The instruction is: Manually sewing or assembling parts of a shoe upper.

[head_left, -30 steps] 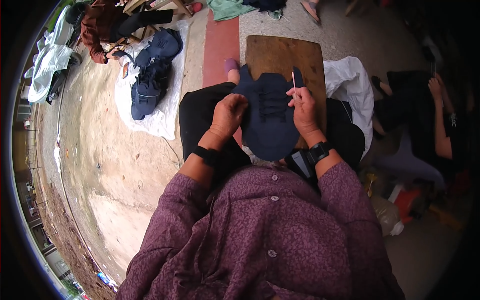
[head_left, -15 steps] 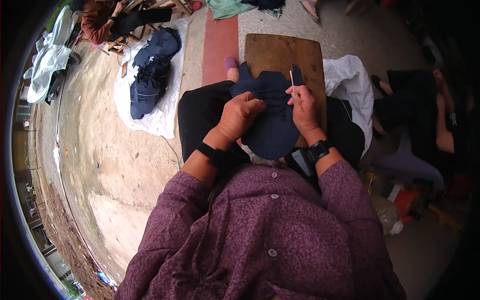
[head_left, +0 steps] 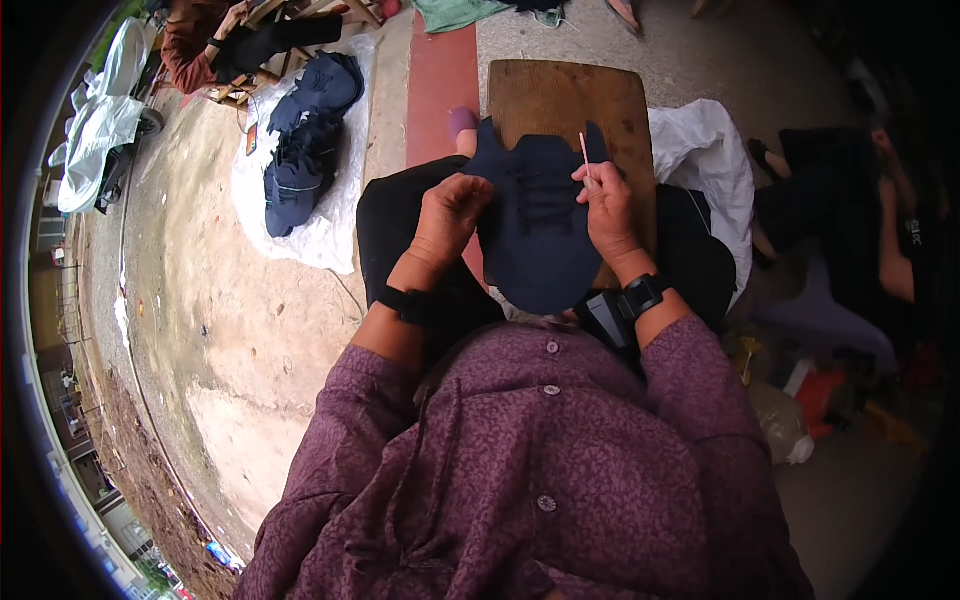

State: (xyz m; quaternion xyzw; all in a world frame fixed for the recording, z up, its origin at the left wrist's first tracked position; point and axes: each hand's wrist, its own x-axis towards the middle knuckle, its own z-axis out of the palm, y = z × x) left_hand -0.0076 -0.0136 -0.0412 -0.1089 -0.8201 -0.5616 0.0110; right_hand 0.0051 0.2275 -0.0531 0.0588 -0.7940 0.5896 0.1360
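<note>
A flat dark navy shoe upper (head_left: pixel 545 265) lies across my lap, its rounded toe end toward me, with rows of dark lacing down its middle. Its far part rests on a brown wooden board (head_left: pixel 567 90). My left hand (head_left: pixel 450 218) is closed in a pinch at the upper's left edge; whatever the fingers hold is too small or hidden to name. Pinched in my right hand (head_left: pixel 608 212) is a thin pink stick (head_left: pixel 584 150), pointing away from me over the upper's right side. The lower end of the stick is hidden by the fingers.
Several navy shoe uppers (head_left: pixel 300 175) lie piled on a white plastic sheet (head_left: pixel 335 250) at the left. Another person (head_left: pixel 195 50) sits beyond it. White cloth (head_left: pixel 705 160) bunches right of the board. At the far right a person in dark clothes (head_left: pixel 835 200) sits close by.
My left hand has moved left, away from the lacing to the upper's edge, uncovering the lacing rows. My right hand keeps the pink stick and has barely shifted.
</note>
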